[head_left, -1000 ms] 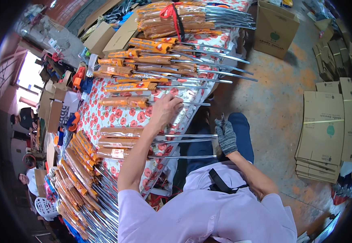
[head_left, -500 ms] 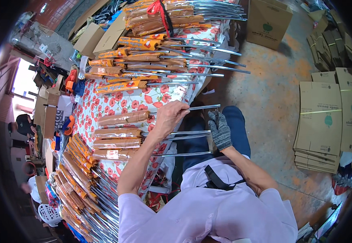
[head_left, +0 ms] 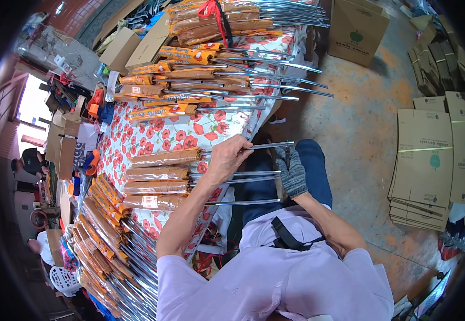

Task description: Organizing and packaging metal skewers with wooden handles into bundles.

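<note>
My bare left hand (head_left: pixel 227 160) is closed round a thin metal rod (head_left: pixel 269 145). This rod comes out of a brown roll in clear wrap (head_left: pixel 165 157), which looks like a folded umbrella lying on the table. At the rod's free end is my right hand (head_left: pixel 293 179), in a dark grey knitted glove, its fingers curled round a small dark hand tool (head_left: pixel 287 152) whose kind I cannot make out. Several more wrapped brown rolls (head_left: pixel 156 187) lie side by side just nearer to me, their rods pointing right over my lap.
Orange and brown rolls with rods (head_left: pixel 181 85) lie across the far part of the flowered tablecloth (head_left: pixel 160 134). More are heaped at the lower left (head_left: pixel 101 235). Flat cardboard boxes (head_left: pixel 422 155) are stacked on the floor at right. An upright carton (head_left: pixel 358 32) stands beyond the table.
The whole view has shifted slightly. At the rod's end, the tool and my gloved fingers have moved a little; my left hand keeps its hold on the rod.
</note>
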The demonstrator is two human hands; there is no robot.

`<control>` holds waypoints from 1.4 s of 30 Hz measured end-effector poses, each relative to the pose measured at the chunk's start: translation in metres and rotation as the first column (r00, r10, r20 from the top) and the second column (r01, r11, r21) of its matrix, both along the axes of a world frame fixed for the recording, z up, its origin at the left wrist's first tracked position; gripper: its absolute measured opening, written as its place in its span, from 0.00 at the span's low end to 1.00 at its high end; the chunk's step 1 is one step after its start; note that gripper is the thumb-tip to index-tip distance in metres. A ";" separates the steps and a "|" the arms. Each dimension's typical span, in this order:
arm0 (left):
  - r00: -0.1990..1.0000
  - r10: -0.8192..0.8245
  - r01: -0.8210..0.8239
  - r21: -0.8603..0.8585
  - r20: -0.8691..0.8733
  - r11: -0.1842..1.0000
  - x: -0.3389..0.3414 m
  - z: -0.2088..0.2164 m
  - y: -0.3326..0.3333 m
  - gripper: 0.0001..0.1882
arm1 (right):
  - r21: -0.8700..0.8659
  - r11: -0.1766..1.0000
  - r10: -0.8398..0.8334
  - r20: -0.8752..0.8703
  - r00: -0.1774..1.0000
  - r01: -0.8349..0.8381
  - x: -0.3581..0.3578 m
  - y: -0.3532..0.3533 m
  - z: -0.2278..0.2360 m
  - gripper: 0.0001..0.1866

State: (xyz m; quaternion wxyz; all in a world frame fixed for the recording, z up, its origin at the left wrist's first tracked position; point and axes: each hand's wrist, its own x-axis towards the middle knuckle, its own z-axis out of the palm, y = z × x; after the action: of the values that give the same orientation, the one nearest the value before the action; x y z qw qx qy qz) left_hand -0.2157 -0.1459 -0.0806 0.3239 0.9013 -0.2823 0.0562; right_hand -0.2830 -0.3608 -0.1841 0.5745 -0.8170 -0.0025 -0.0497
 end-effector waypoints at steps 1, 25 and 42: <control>0.999 -0.012 0.012 -0.012 0.033 1.000 0.000 -0.001 -0.001 0.09 | 0.003 1.000 0.002 -0.001 1.000 -0.002 0.000 0.000 0.000 0.24; 0.997 -0.038 0.037 0.021 0.067 0.999 -0.007 0.006 -0.006 0.09 | 0.079 0.995 -0.060 0.053 0.997 0.056 -0.001 0.007 -0.016 0.19; 0.992 -0.014 0.011 0.027 0.124 1.000 -0.011 0.002 -0.009 0.09 | 0.091 0.993 -0.085 0.058 0.995 0.080 -0.006 0.011 -0.022 0.18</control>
State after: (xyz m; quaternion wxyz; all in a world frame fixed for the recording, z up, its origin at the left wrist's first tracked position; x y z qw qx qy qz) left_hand -0.2269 -0.1547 -0.0783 0.2940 0.8985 -0.3082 0.1062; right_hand -0.2885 -0.3494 -0.2057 0.6073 -0.7881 0.0158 -0.0986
